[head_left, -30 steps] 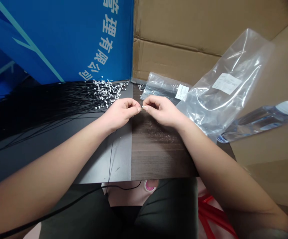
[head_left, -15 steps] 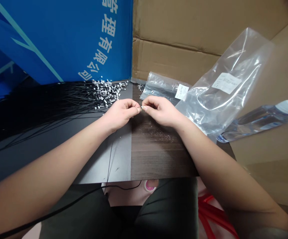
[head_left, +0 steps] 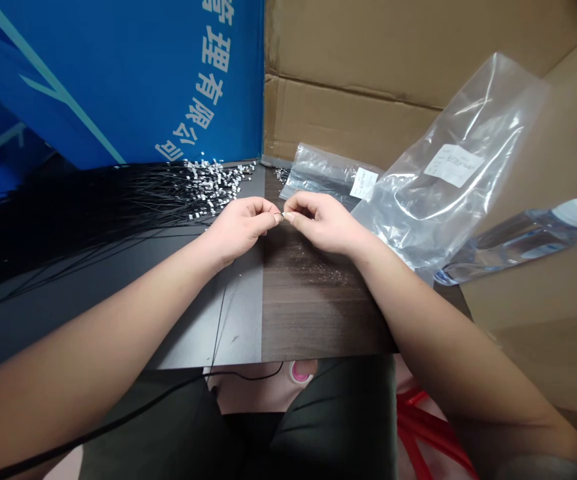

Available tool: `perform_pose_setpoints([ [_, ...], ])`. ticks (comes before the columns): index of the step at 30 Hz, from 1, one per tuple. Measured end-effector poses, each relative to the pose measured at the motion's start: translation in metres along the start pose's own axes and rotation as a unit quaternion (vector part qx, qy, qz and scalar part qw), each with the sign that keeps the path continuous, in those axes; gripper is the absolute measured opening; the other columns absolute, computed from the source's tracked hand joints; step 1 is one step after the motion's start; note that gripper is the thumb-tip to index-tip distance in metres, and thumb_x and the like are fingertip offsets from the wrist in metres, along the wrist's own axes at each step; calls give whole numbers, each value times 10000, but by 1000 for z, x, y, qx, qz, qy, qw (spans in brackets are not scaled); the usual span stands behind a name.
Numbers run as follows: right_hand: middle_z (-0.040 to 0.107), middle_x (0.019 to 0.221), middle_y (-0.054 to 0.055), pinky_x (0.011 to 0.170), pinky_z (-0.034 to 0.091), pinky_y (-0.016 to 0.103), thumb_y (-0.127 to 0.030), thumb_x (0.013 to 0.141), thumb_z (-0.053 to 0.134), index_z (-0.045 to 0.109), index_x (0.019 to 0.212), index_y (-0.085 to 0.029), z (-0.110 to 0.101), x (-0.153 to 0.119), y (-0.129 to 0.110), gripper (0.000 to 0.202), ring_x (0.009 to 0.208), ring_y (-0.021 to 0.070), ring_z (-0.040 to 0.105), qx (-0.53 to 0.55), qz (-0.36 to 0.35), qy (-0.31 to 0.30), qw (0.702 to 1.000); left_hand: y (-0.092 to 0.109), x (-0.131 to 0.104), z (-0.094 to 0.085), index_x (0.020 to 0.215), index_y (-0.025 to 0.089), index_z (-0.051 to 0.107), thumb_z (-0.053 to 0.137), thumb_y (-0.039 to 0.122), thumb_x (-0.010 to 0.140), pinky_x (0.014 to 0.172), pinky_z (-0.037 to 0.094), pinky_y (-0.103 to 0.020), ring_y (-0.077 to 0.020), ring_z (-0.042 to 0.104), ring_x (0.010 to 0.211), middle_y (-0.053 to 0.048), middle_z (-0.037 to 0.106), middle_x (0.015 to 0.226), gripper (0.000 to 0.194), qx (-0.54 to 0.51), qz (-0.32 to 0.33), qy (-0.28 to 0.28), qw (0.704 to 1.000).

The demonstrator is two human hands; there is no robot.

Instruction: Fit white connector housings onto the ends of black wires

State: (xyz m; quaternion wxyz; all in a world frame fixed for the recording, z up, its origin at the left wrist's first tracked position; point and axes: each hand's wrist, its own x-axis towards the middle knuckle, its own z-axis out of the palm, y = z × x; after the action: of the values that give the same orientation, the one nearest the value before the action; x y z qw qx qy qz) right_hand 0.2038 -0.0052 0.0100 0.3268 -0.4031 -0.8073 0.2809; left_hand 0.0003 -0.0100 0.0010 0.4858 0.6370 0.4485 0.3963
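Fingertip to fingertip, my two hands meet above the table. My left hand (head_left: pixel 246 227) is closed in a pinch on a thin black wire (head_left: pixel 221 313), which trails below the hand and over the table's front edge. Between thumb and forefinger, my right hand (head_left: pixel 318 221) pinches a tiny pale piece at the wire's end, apparently a white connector; the fingertips mostly hide it. Behind and left of my hands lies a large heap of black wires (head_left: pixel 93 200) with white connectors (head_left: pixel 213 183) on their ends.
A small labelled clear bag (head_left: pixel 318 170) of dark wires lies behind my right hand. Right of it are a large clear plastic bag (head_left: pixel 468 200) and a water bottle (head_left: pixel 523 239). A cardboard wall (head_left: pixel 348 47) and a blue printed panel (head_left: pixel 133 73) stand behind the dark table (head_left: pixel 318 320).
Both hands keep almost the same pinch at the same spot. The view has shifted very slightly.
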Motion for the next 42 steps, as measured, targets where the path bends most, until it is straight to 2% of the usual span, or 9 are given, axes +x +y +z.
perform_pose_setpoints([
  [9,651,826,20,730,413,348,-266,906,594,612,826,-206,2,0,-1,101,770,186,544,-12,13,8,1000,-2,0,0,802,169,702,736,320,756,681,375,-294,-132,494,680,-2,631,756,162,6,-6,10,1000],
  [15,702,880,36,760,450,357,-322,927,648,699,898,-190,1,2,3,144,784,184,573,21,29,39,999,-3,2,0,756,168,698,790,328,734,646,376,-293,-121,476,637,3,599,697,186,-60,-23,33,997],
  [19,684,886,34,766,468,361,-291,906,683,722,1032,-193,-1,1,6,164,780,179,574,49,42,46,997,-4,2,0,736,166,688,791,294,743,614,346,-285,-114,476,619,4,577,661,164,-97,-36,30,994],
  [24,633,848,4,760,461,355,-274,908,694,719,1161,-210,1,1,10,262,745,163,551,62,3,32,998,-3,2,0,747,167,698,799,295,728,590,337,-283,-112,475,605,5,581,669,164,-105,-43,23,993],
  [33,732,998,41,804,458,364,-262,936,669,766,1012,-225,1,1,8,129,862,193,605,5,-25,41,999,-2,2,-1,745,187,676,813,303,728,563,326,-289,-115,470,583,18,544,641,181,-109,-57,-4,992],
  [39,759,1036,55,819,462,377,-302,947,666,764,1013,-222,0,1,6,142,888,210,625,-6,-19,42,999,0,2,0,745,185,634,772,370,844,553,364,-289,-106,473,570,-9,568,708,251,-164,-98,-34,981],
  [42,761,1020,54,813,461,373,-307,948,666,768,1006,-218,-1,1,6,147,878,207,625,-7,-27,42,999,0,2,0,728,180,625,789,340,844,552,372,-280,-99,473,567,-8,563,711,257,-176,-105,-40,978],
])
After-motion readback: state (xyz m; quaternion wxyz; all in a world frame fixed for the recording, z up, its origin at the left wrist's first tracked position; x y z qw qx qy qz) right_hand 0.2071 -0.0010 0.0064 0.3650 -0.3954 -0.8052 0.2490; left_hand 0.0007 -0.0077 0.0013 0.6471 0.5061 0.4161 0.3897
